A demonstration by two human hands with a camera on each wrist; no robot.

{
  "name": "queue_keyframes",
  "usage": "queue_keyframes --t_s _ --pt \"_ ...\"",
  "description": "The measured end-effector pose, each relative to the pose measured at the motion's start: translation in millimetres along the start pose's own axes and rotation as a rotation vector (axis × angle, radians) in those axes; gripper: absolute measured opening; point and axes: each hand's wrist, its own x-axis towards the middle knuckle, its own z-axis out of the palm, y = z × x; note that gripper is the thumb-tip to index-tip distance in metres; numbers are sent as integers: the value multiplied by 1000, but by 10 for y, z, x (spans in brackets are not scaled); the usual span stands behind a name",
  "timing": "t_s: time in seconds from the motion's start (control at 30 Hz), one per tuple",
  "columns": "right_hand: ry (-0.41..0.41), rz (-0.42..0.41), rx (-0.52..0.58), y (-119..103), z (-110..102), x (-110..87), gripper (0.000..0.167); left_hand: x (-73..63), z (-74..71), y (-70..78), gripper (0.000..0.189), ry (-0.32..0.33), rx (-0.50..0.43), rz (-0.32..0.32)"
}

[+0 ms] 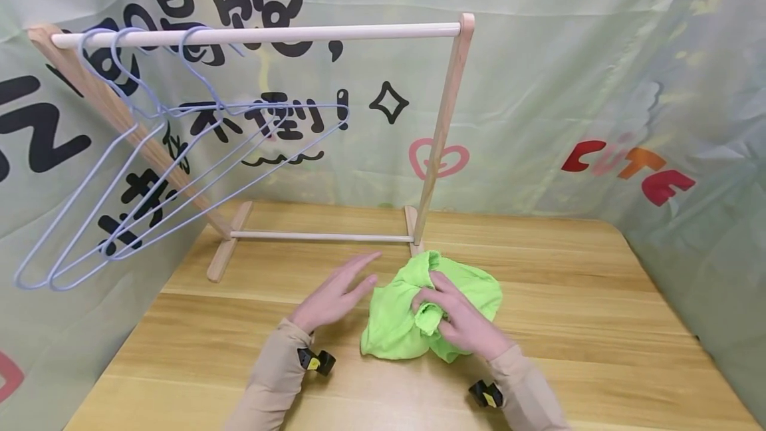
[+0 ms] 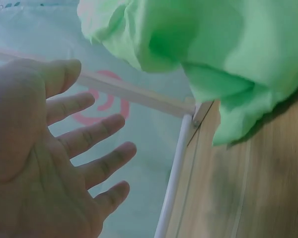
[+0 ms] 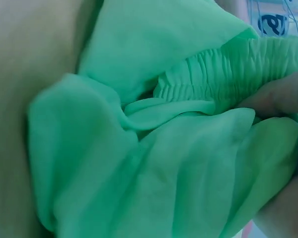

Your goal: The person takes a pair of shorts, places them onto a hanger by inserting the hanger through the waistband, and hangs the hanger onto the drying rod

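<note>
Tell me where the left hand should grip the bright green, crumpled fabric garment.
Probably pinch the left side of the bright green, crumpled fabric garment, coming from the left: that part spreads out beyond the right hand, which grips bunched cloth nearer the middle, and the left hand faces it, open.

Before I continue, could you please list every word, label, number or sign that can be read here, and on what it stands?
"CUTE": coloured letters on the right side of the backdrop.
"不倒!": black characters on the backdrop, behind the hangers.
Other black characters, upper and left: partly covered by the rack and hangers or cut off; I cannot read them surely.
Black wrist devices: any text is too small to read.
Green cloth: no visible text.
</note>
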Motion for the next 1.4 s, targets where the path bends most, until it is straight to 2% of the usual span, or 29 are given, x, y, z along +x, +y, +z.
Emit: queue_keyframes --t_s 0.2,0.4,0.53,0.77,0.97,1.07,1.23,1.4 --pt "-62 -10 73 -36 67 35 67 7 33 14 55 -59 -75 60" --pt "-43 6 137 -26 98 43 70 17 60 -19 56 -116 -81 160" --pt "-44 46 151 -31 95 42 74 24 76 -25 60 -123 -66 185" --pt "1 166 36 -51 84 39 72 14 83 -28 71 -119 -73 142" --pt "26 172 -7 -34 80 33 63 26 85 -30 71 -126 -47 195" --pt "45 153 -27 -19 75 24 56 28 87 -32 67 -135 -24 194" --pt "46 146 -58 5 44 -2 50 15 76 -18 51 -147 -11 137" --pt "17 221 -74 22 -34 -16 55 -14 58 -14 31 -145 47 73"
